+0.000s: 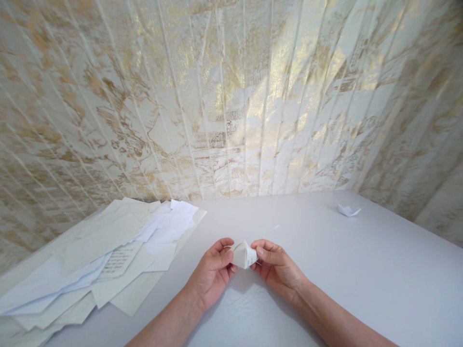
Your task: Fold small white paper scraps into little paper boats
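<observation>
Between my two hands is a small folded paper boat [240, 255], held just above the white table, with some print visible on its right side. My left hand [216, 265] pinches its left end between thumb and fingers. At the right end, my right hand [275, 265] grips it the same way, thumb on the near side. The fingertips behind the paper are partly hidden. Off at the far right of the table sits another small folded paper boat [349, 210], apart from both hands.
A spread pile of loose paper sheets [104, 231], some printed, covers the table's left side. A tiny paper scrap [277, 226] lies beyond my hands on the white table [361, 270]. A patterned, gold-and-white wall covering [231, 96] rises behind the table.
</observation>
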Available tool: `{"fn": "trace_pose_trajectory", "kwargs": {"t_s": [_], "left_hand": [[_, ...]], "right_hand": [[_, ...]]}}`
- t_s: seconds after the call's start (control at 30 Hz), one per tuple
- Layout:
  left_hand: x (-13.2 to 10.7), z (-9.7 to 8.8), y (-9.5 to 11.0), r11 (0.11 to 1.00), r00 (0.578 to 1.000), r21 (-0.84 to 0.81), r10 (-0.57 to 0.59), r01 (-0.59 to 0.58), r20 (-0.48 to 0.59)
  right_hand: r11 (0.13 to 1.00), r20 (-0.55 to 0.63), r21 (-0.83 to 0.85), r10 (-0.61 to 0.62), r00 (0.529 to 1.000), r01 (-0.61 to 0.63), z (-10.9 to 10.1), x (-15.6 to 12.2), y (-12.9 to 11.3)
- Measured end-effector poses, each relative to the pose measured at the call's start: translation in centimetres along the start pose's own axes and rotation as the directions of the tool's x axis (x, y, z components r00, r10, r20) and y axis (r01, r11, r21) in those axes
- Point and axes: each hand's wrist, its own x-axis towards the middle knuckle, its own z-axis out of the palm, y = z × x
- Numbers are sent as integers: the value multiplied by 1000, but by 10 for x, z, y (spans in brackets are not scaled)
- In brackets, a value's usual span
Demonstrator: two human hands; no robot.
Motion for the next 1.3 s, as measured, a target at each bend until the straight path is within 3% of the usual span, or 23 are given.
{"fn": "trace_pose_trajectory", "kwargs": {"t_s": [0.37,0.57,0.77,1.07,1.3], "left_hand": [[-1,0,6,987,975,96,-146,132,167],[2,-7,9,978,963,135,-182,157,200],[3,-9,10,979,961,136,-176,149,214],[2,-11,7,984,961,110,-163,142,225],[2,-7,10,992,966,83,-109,92,233]], "right_hand": [[1000,185,-24,2,983,3,-4,1,0],[998,202,-57,-14,979,26,-5,0,-3],[996,248,-78,-17,969,37,-3,-3,-4],[995,224,-94,-6,975,27,-3,-3,-5],[969,245,-240,3,969,58,-1,-4,-4]]}}
